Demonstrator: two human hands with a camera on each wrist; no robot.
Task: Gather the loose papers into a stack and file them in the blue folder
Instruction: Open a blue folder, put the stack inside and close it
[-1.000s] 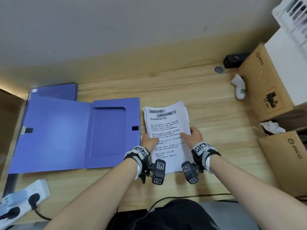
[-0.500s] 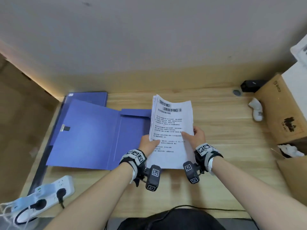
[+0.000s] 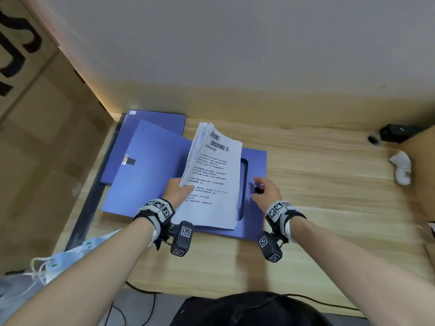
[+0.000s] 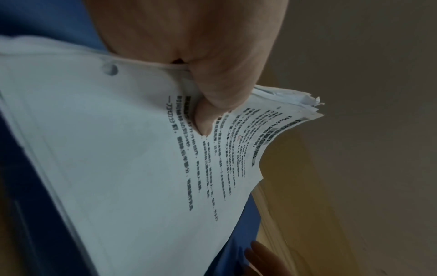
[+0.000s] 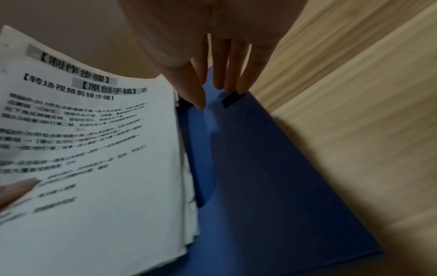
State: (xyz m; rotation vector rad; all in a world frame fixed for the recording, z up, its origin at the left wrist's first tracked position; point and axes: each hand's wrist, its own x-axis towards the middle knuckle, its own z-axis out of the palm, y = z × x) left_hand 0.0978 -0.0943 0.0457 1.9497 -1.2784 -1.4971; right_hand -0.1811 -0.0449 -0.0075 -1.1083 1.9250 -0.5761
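While the left hand [image 3: 177, 191] pinches the stack of papers [image 3: 211, 180] at its near left edge — thumb on the printed top sheet, fingers underneath — the stack hangs tilted over the open blue folder [image 3: 150, 175], its far end raised and its near edge low over the folder's right panel. One hand carrying the whole bundle is probably what frees the other for the folder. The right hand's grip is released: the right hand [image 3: 267, 192] has its fingers [image 5: 221, 74] straight and pointing down at the pocket flap, fingertips touching or just short of the small black tab [image 5: 232, 99] on the right panel — apparently to steady or lift that flap so the sheets can slide in; whether it already presses, I cannot tell.

The folder lies spread at the far left corner of the wooden surface [image 3: 329, 184], with a closed blue folder [image 3: 155, 121] partly under it toward the far edge.

The papers are white sheets with black printed headings and paragraphs. They are gathered but not squared — the far corners fan apart and curl, and the right edge shows stepped layers. Such a limp bundle will likely sag and splay when lowered.
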